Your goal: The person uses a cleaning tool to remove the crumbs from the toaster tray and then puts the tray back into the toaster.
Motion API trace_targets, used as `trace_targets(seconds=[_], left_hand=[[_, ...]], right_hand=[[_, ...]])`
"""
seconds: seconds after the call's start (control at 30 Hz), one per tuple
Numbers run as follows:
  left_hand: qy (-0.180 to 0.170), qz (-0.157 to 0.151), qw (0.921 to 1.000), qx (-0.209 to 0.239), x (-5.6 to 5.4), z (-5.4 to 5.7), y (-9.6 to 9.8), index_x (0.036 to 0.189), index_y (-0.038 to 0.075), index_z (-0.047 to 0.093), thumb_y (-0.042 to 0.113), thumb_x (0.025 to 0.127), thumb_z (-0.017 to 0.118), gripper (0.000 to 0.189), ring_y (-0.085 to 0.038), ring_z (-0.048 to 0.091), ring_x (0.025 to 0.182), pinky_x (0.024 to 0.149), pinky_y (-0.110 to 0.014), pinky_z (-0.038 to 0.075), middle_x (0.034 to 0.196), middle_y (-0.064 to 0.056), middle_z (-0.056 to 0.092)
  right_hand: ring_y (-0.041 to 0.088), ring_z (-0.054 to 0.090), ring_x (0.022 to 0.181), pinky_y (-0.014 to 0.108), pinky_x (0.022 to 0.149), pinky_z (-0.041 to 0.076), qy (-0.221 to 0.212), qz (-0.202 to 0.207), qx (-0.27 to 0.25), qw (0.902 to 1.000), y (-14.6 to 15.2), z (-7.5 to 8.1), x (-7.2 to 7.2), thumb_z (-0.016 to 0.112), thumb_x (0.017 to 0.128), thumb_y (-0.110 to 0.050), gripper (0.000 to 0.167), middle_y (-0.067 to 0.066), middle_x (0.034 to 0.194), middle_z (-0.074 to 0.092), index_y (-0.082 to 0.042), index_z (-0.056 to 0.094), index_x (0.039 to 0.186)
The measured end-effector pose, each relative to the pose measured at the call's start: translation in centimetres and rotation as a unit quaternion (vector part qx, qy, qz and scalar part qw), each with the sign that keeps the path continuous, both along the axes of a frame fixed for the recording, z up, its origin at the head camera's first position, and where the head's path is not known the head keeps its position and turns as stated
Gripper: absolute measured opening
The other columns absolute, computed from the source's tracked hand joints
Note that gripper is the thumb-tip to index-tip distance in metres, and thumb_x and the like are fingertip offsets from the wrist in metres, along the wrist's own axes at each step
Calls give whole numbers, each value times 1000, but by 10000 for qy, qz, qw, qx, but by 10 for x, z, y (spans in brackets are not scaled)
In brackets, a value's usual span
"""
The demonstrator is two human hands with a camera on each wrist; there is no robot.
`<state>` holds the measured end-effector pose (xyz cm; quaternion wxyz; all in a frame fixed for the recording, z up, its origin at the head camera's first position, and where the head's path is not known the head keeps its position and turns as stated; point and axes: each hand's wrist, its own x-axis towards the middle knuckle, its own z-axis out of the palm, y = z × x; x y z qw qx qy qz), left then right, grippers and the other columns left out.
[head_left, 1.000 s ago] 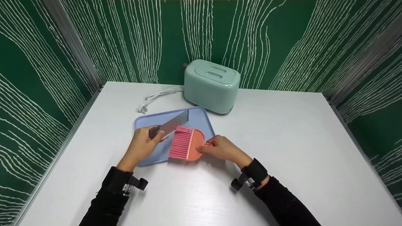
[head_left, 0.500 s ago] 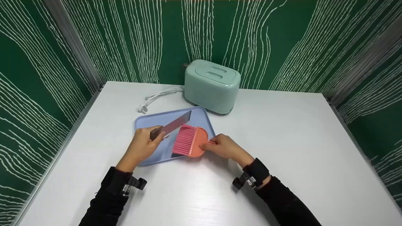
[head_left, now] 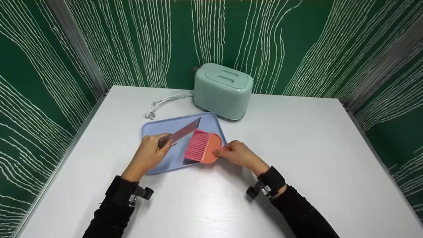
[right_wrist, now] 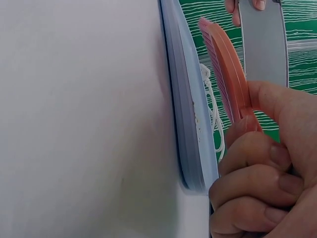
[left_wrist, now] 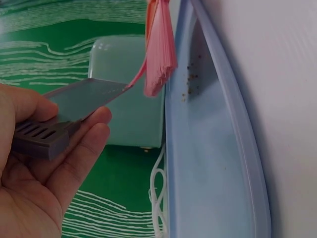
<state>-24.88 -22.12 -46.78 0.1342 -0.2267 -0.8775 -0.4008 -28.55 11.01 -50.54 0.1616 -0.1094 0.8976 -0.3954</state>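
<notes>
My left hand (head_left: 149,151) pinches a thin metal crumb tray (head_left: 185,131) by its dark slotted end, thumb on top and fingers below. The plate is tilted above a blue tray (head_left: 160,128). In my right hand (head_left: 240,154) is the handle of a small orange brush (head_left: 212,148) with pink bristles (head_left: 197,144). The brush hangs over the blue tray's right part. Some bristles reach the edge of the crumb tray in the left wrist view. Small brown crumbs (left_wrist: 190,78) lie in the blue tray below them.
A mint-green toaster (head_left: 219,94) stands behind the blue tray, near the back edge of the white table (head_left: 297,148). Its white cord (head_left: 170,97) and plug (head_left: 150,114) lie to the left. Green walls (head_left: 297,43) with white lines enclose the table.
The brush and right hand have moved a little right and away from me, from the crumb tray's near side. The crumb tray has tilted slightly; the left hand stays nearly in place.
</notes>
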Motion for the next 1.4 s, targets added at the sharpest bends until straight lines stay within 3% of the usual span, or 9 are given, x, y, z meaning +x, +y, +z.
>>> trace_targets(seconds=[0.27, 0.47, 0.7, 0.8, 0.93, 1.13, 1.4], left_hand=[[-32, 90, 9997, -211, -1, 1, -2, 101, 1, 80, 2, 101, 66, 14, -8, 55, 62, 55, -21, 38, 81, -8, 79], [-138, 226, 9993, -272, 0, 1, -3, 104, 1, 79, 4, 102, 65, 14, -9, 55, 62, 56, -21, 40, 83, -10, 79], [-124, 195, 9995, -226, -2, 0, -1, 94, 2, 76, 5, 103, 65, 15, -9, 52, 59, 56, -21, 40, 77, -10, 76], [-98, 164, 9995, -233, -3, 0, 0, 94, 2, 77, 5, 103, 65, 15, -8, 50, 58, 54, -21, 38, 75, -8, 75], [-26, 68, 9995, -298, -1, 1, 1, 95, 2, 76, 3, 102, 65, 13, -6, 45, 56, 53, -20, 34, 67, -2, 65], [68, -81, 9992, -396, 2, 4, 4, 106, -1, 78, 1, 102, 66, 13, -4, 43, 54, 50, -19, 32, 65, 0, 59], [87, -25, 9986, -526, 5, 4, 5, 119, -2, 78, 1, 102, 65, 21, -8, 55, 60, 53, -20, 40, 82, -13, 79]], right_hand=[[8, 32, 56, 26, 55, 25, -33, -119, 54, 9999, 2, 2, 2, 78, 92, -53, 55, -12, 57, 31, -24, 46, 58], [6, 32, 56, 25, 54, 26, 180, 141, 31, 9997, 1, 5, 10, 76, 93, -53, 55, -13, 57, 30, -25, 43, 59], [5, 35, 56, 24, 54, 28, 329, 704, -208, 9968, -8, 14, 19, 74, 95, -54, 46, -14, 57, 37, -21, 61, 65], [5, 36, 56, 24, 54, 29, 351, 762, -288, 9961, -11, 16, 20, 74, 96, -54, 46, -14, 58, 40, -13, 74, 75], [6, 36, 57, 24, 54, 29, 290, 718, -311, 9965, -12, 15, 19, 74, 96, -53, 47, -13, 58, 40, -8, 79, 84], [6, 35, 56, 24, 53, 27, 158, 451, -237, 9986, -9, 11, 17, 74, 95, -52, 46, -12, 57, 36, -19, 62, 65], [7, 31, 56, 25, 54, 25, 34, 185, -81, 9998, -4, 6, 11, 74, 94, -52, 52, -13, 57, 32, -25, 49, 59]])
